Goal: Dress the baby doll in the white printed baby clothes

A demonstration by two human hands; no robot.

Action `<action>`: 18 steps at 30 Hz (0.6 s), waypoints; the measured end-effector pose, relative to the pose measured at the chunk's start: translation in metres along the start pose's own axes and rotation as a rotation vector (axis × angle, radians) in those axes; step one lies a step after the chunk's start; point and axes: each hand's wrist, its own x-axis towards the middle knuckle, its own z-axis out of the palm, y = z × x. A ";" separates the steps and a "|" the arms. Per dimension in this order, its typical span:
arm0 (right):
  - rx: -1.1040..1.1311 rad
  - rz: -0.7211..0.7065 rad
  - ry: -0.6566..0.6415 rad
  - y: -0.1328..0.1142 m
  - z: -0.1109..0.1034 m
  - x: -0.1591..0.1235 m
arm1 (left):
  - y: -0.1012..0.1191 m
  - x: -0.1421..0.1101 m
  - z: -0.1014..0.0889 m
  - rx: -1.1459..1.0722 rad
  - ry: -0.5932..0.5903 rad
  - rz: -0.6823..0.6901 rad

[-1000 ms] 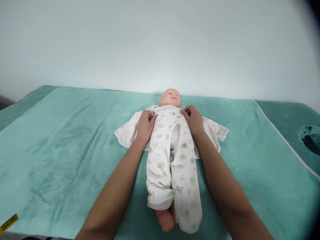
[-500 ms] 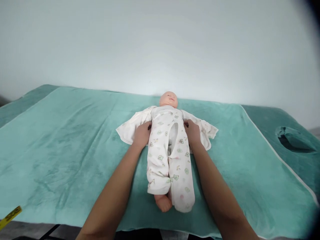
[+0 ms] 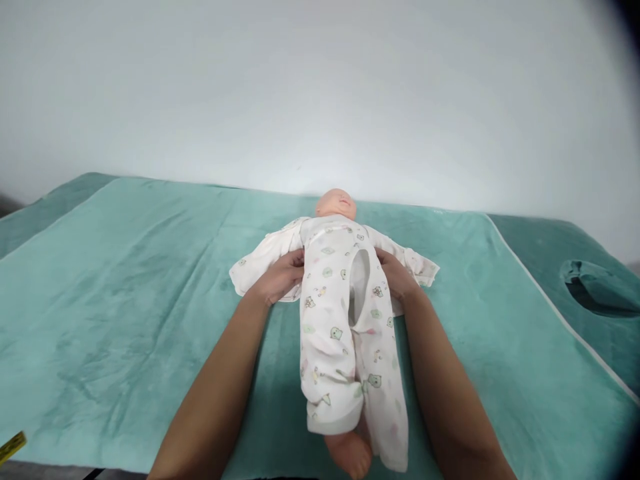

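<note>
White-clad doll (image 3: 326,307), between both hands (image 3: 281,277) (image 3: 399,275) at its sides, can't tell if they grip

This looks like a massage or baby-care training room: a bed (image 3: 540,250) (draped in teal plush) with a face hole (image 3: 603,288) towards one end, a dressed doll (image 3: 327,313) upon it, and a plain wall (image 3: 320,100) behind it.
</note>
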 end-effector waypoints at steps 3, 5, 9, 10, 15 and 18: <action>-0.023 -0.027 0.032 -0.001 0.002 0.001 | -0.002 0.001 0.004 -0.008 0.058 0.053; -0.035 -0.054 0.035 0.001 0.002 0.003 | -0.003 0.001 0.009 -0.004 0.136 0.074; -0.055 -0.077 0.041 0.005 0.006 0.005 | -0.002 0.002 0.024 0.001 0.376 0.112; -0.081 -0.083 0.059 0.005 0.008 0.006 | -0.001 0.002 0.027 -0.012 0.427 0.120; -0.342 -0.138 0.305 0.005 0.020 0.009 | 0.000 0.006 0.037 -0.093 0.487 0.118; -0.465 -0.120 0.392 0.007 0.024 0.010 | -0.004 0.008 0.033 -0.026 0.480 0.138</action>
